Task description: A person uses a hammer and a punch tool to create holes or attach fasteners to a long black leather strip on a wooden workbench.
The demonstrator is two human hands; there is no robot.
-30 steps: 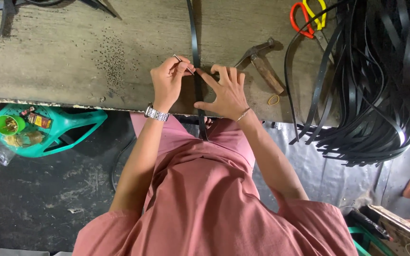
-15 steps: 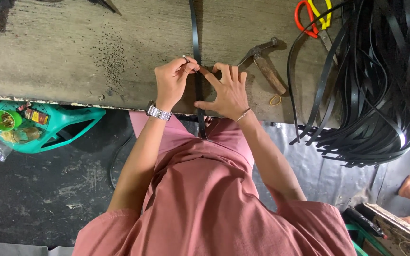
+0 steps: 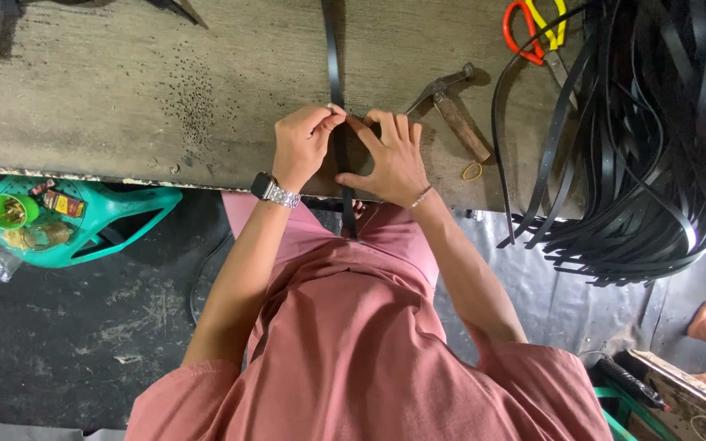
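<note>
Both hands work one black strap (image 3: 334,57) at the near edge of the workbench (image 3: 165,90).

Left to right: green plastic basket (image 3: 100,216) of small items on the floor, out of the way. Left hand (image 3: 302,143), watch on wrist, pinches the strap with thumb and fingertips pressed together, apparently to fix the spot. Strap runs straight across the bench and hangs over its edge. Right hand (image 3: 390,159) lies flat, fingers spread, steadying it. Hammer (image 3: 451,102) just beside, within reach; rubber band (image 3: 473,171); pile of black straps (image 3: 655,139) at far right.
</note>
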